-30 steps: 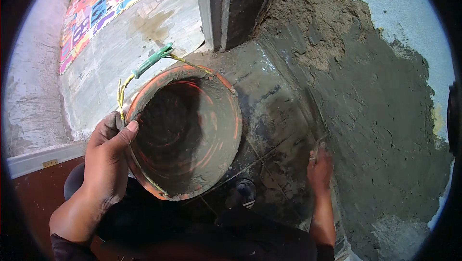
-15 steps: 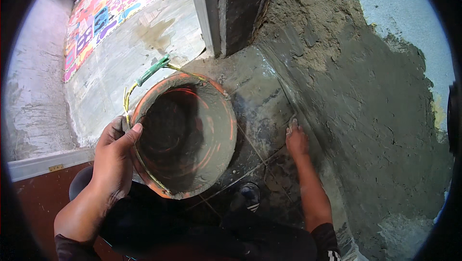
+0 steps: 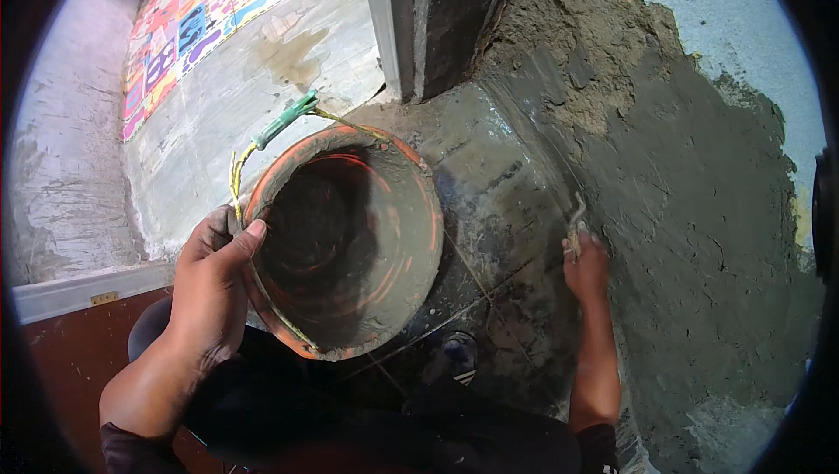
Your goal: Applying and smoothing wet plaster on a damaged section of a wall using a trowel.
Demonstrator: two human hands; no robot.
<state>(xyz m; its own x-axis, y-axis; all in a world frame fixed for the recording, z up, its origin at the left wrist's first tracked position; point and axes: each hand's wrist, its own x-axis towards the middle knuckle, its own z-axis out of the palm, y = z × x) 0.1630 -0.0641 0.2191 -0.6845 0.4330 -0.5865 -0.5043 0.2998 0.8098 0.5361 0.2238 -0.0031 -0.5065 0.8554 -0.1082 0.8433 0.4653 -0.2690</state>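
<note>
My left hand (image 3: pixel 214 277) is closed on the left rim of an orange bucket (image 3: pixel 418 238), thumb over the edge. Grey mortar coats the bucket's inside and lip, with a dark shadow over its bottom. A yellow rope handle with a green grip (image 3: pixel 287 121) leans over the far left of the rim. To the right, my right hand (image 3: pixel 587 266) is wrapped round the handle of a trowel (image 3: pixel 578 209). Its bent metal neck shows above my fingers; the blade is seen nearly edge-on against the foot of the freshly mortared wall (image 3: pixel 699 203).
A dark door frame (image 3: pixel 404 28) stands beyond the bucket. Past it lie a wet-stained pale floor (image 3: pixel 201 151) and a colourful patterned mat (image 3: pixel 210 15). Dark, smeared tiles (image 3: pixel 498 299) cover the floor between bucket and wall. Rough mortar (image 3: pixel 581 46) sits higher up the wall.
My right hand with the trowel has moved right, from the floor edge toward the wall, and the trowel's neck now shows. My left hand keeps its hold on the bucket. The view has shifted slightly.
</note>
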